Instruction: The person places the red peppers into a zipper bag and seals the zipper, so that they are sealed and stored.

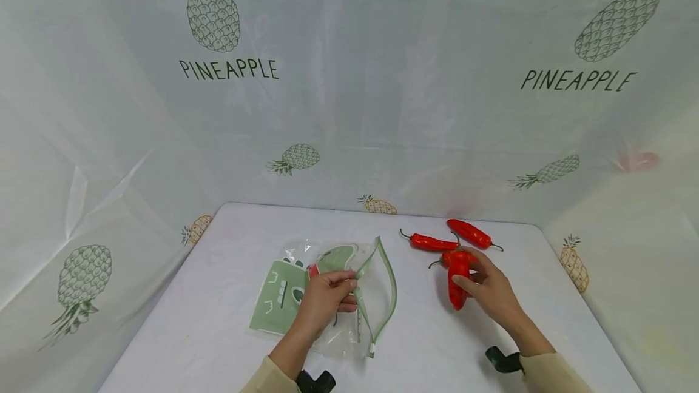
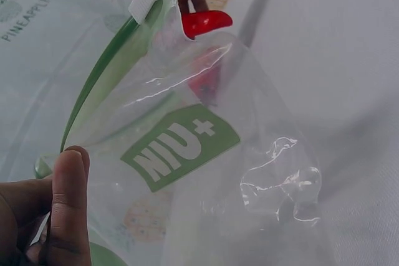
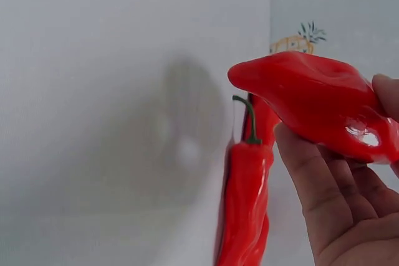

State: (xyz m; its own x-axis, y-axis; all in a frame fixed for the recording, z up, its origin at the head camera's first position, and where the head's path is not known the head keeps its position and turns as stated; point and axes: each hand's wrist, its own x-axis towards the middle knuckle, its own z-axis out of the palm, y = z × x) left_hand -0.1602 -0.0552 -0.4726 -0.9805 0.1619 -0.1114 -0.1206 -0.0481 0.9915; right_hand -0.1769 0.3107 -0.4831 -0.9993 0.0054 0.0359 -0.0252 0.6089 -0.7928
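Observation:
My left hand [image 1: 326, 297] pinches the green zip edge of a clear plastic bag [image 1: 333, 347] with a green cartoon print. The bag's mouth gapes toward the right, and a white slider [image 2: 144, 2] sits on its zip in the left wrist view. A bit of red shows beside the left hand, within the bag's outline. To the right, my right hand [image 1: 491, 288] grips a red chili pepper [image 1: 459, 278] between thumb and fingers. In the right wrist view this pepper [image 3: 312, 101] is glossy and wide, held above another pepper [image 3: 246, 197].
Beyond the right hand lie red peppers with dark stems, one to the left [image 1: 430, 242] and one at the table's back edge [image 1: 471, 234]. Another is partly hidden behind the held pepper. A pineapple-print sheet [image 1: 382, 108] hangs around the white table [image 1: 207, 320].

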